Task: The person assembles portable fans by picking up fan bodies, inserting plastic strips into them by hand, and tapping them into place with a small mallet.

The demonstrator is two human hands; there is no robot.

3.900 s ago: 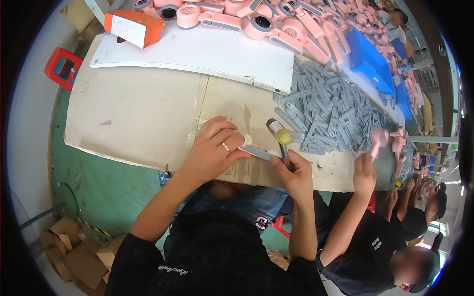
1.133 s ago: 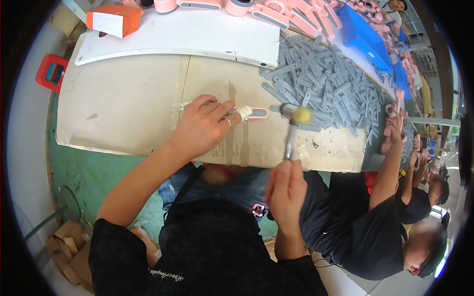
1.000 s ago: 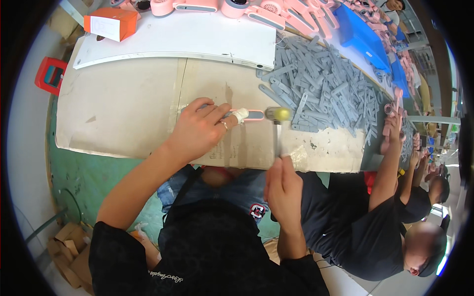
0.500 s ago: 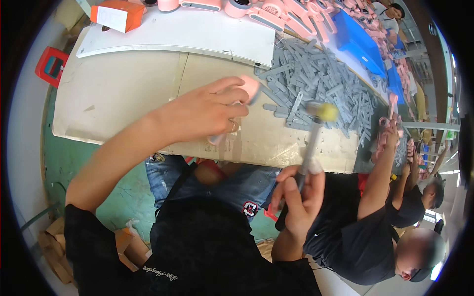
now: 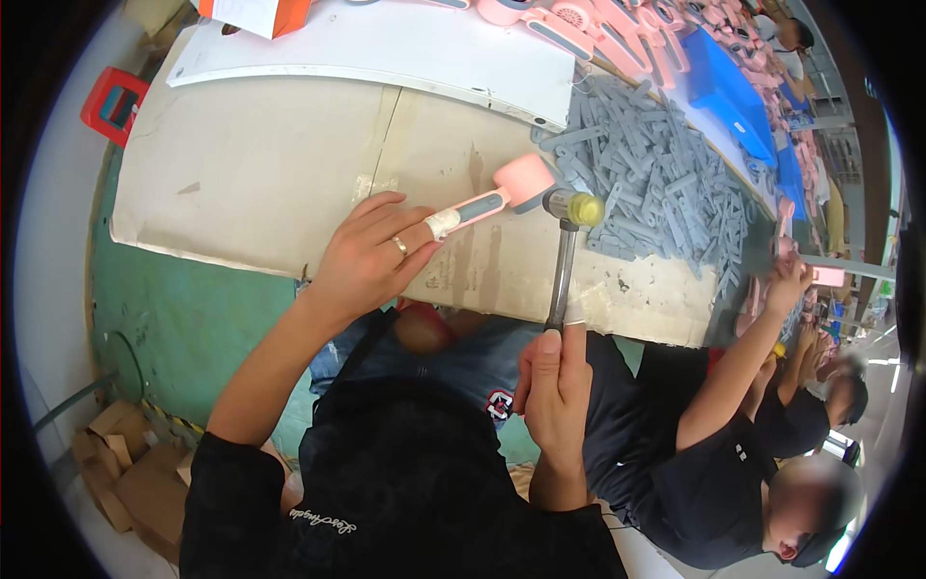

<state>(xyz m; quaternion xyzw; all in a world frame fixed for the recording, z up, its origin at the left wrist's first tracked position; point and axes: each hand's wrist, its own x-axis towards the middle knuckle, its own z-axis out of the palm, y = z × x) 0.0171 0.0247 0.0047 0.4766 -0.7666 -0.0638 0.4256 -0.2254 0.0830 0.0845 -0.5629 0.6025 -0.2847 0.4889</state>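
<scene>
My left hand point(image 5: 362, 256), with a ring and a white wrap on one finger, is closed on the handle of a pink hair-dryer-shaped housing point(image 5: 522, 179). A grey strip runs along its handle, and its round head points away from me to the right, over the cardboard. My right hand point(image 5: 558, 386) grips a small mallet point(image 5: 565, 270) by its lower end. The mallet's shaft is metal, and its head has a yellow face on the right. That head is close beside the housing's round end; I cannot tell whether they touch.
Grey strip-shaped parts point(image 5: 656, 174) lie piled at the right of the cardboard-covered table point(image 5: 260, 174). A white panel point(image 5: 386, 53), pink housings point(image 5: 617, 39) and a blue bin point(image 5: 728, 92) are behind. Close on my right, a co-worker's arm point(image 5: 738, 362) reaches over the table.
My left hand has turned and drawn nearer, bringing the housing's handle into clear view. The mallet has moved left, its head now beside the housing.
</scene>
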